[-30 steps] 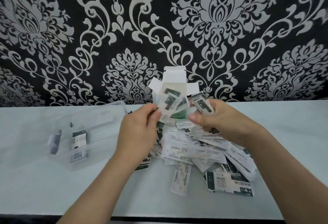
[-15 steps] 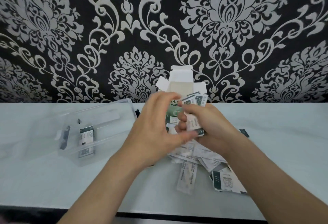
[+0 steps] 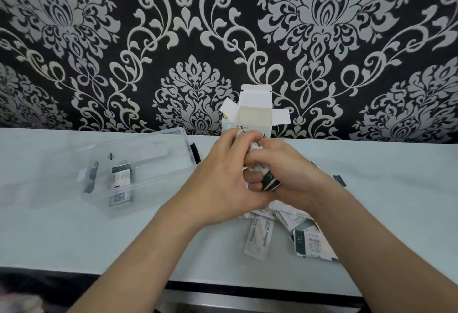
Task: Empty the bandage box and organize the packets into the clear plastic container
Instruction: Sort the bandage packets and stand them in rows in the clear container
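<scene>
My left hand point(image 3: 223, 179) and my right hand point(image 3: 295, 176) are pressed together above the table, both closed around a small stack of bandage packets point(image 3: 269, 181) whose dark green ends stick out between the fingers. Behind them the white bandage box point(image 3: 255, 112) stands upright with its flaps open. A loose pile of packets point(image 3: 292, 228) lies on the table under and to the right of my hands, partly hidden by them. The clear plastic container point(image 3: 173, 139) sits to the left with one or two packets point(image 3: 120, 184) inside.
The pale table point(image 3: 74, 238) runs up to a black and silver patterned wall. A single packet point(image 3: 259, 236) and a wider one point(image 3: 311, 244) lie nearest the front edge. A small dark object point(image 3: 195, 154) sits behind the container's right corner.
My hands have come together from spread apart, gathering the separately held packets into one stack and lowering it slightly. The view has shifted a little.
</scene>
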`<state>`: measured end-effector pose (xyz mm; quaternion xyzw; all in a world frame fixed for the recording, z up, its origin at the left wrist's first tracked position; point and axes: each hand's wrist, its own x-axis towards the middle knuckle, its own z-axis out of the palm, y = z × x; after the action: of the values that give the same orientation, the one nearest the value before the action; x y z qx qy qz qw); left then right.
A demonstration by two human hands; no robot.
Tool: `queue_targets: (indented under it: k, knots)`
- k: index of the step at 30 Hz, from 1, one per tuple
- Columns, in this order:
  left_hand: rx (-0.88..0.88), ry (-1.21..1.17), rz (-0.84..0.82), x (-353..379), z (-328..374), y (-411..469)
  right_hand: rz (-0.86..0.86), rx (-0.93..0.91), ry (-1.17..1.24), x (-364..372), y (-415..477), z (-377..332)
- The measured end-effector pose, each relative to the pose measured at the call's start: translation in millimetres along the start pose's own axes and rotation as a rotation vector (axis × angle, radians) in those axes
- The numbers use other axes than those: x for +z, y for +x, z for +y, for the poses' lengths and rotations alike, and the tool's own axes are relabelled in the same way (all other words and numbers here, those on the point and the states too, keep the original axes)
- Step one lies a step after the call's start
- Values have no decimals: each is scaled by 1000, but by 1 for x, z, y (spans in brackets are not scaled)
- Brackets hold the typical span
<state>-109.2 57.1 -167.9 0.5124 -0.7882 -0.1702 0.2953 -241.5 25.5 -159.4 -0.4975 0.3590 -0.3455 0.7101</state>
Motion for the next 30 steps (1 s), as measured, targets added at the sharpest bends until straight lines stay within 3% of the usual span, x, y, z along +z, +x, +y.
queue_targets:
  k: [3,6,9,12,16,19,21,25,30]
  knots:
    - [-53,-202,-75,-15,0,-2,-34,2,17,-7,-2,-5]
    - [-73,-493,-94,-30,-6,0,-198,54,43,-14,-6,-8]
    - [-68,-511,42,-26,-5,1,-289,81,13,-11,-8,-8]
    - [-142,-551,158,-24,-3,3,-222,97,25,-9,-5,-6]
    - [-148,-286,267,-30,-17,4,-75,-39,-385,-7,-5,-6]
    - [-66,-81,214,-25,-16,2,-148,-32,-379,0,-4,-3]
    - [-79,-258,127,-30,-16,2,-198,25,-258,-1,-5,-5]
    - [-60,-924,-71,-45,-25,1,-364,98,127,-10,-8,-8]
    - [24,-1175,-169,-44,-25,0,-532,145,282,-2,-5,-2]
